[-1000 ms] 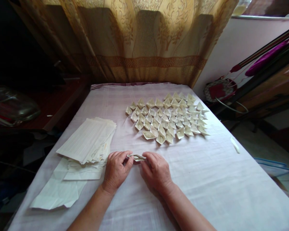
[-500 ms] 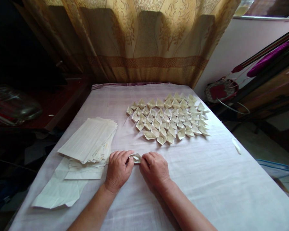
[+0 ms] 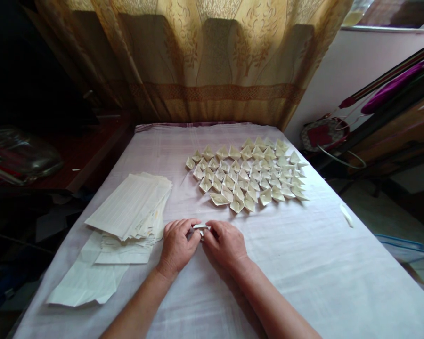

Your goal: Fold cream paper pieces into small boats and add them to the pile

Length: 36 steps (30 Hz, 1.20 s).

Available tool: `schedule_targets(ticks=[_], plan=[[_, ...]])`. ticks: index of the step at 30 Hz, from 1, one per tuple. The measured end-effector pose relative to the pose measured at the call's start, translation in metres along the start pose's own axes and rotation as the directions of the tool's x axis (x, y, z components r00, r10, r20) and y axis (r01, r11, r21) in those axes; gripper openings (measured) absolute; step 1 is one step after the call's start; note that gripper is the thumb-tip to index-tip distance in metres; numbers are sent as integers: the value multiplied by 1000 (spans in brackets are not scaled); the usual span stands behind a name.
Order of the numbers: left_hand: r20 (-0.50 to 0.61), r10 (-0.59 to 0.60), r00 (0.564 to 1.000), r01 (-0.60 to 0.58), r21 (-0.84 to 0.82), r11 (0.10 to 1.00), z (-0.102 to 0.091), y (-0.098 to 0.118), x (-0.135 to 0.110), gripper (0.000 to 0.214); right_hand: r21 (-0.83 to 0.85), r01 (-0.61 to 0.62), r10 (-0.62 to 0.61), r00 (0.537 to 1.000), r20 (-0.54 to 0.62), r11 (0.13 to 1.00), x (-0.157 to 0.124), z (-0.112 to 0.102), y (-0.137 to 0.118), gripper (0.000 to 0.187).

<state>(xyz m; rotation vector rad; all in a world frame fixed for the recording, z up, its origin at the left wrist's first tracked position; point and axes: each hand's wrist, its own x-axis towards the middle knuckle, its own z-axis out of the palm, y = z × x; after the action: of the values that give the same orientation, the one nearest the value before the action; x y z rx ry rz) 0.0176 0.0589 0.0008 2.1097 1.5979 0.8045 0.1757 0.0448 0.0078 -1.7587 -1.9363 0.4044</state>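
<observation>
Between my two hands, near the front middle of the table, is a small folded paper boat (image 3: 201,227), mostly hidden by fingers. My left hand (image 3: 178,242) pinches its left side, thumb toward me. On its right side, my right hand (image 3: 226,242) closes thumb and fingers on the paper. Beyond the hands stand several finished paper boats (image 3: 243,175) in close rows, pale cream with pointed ends. Left of my left hand lies a stack of paper sheets (image 3: 130,205), lined or printed, with a loose creased sheet (image 3: 88,278) partly under it.
A white cloth (image 3: 297,263) covers the table. A white scrap (image 3: 346,215) lies by the right edge. Behind the table hangs a gold curtain (image 3: 215,61). At left is a dark red surface (image 3: 92,155) with a clear plastic-wrapped thing (image 3: 17,155); a round bag (image 3: 325,134) hangs at right.
My hands have drawn slightly closer together. The folded paper between them now looks narrower, its upper flap tilted up and less of its opening showing. The stack and rows of boats are unchanged.
</observation>
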Motion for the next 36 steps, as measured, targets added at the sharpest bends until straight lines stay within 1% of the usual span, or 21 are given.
schedule_targets(ticks=[2, 5, 8, 10, 13, 17, 24, 28, 32, 36], plan=[[14, 1, 1000, -1, -27, 1000, 1, 2, 1, 27, 49, -14, 11, 998, 68, 999, 3, -5, 0, 19], [48, 0, 999, 2, -52, 999, 1, 4, 2, 33, 69, -34, 24, 990, 141, 997, 7, -10, 0, 21], [58, -19, 998, 22, -47, 999, 3, 7, 4, 39, 80, -113, 100, 985, 143, 990, 9, -11, -1, 25], [51, -42, 998, 44, -38, 998, 4, 8, 5, 40, 102, -142, 127, 981, 144, 985, 9, -11, -2, 26], [48, -77, 996, 78, -23, 997, 6, 11, 7, 40, 115, -152, 135, 980, 148, 982, 10, -11, -4, 26], [72, -108, 991, 111, -30, 993, 7, 12, 10, 41, 85, -177, 164, 976, 145, 981, 11, -12, -6, 26], [108, -116, 987, 121, -41, 992, 4, 10, 13, 40, 49, -226, 214, 960, 178, 973, 14, -14, -6, 25], [123, -102, 987, 100, 16, 995, 4, 9, 12, 40, -5, -241, 237, 950, 202, 970, 17, -18, -9, 24], [136, -54, 989, 43, 81, 996, 3, 10, 12, 33, -73, -234, 245, 946, 214, 969, 20, -19, -10, 23], [114, -12, 993, 6, 52, 999, -2, 6, 13, 30, -85, -216, 228, 958, 173, 973, 20, -16, -5, 19]])
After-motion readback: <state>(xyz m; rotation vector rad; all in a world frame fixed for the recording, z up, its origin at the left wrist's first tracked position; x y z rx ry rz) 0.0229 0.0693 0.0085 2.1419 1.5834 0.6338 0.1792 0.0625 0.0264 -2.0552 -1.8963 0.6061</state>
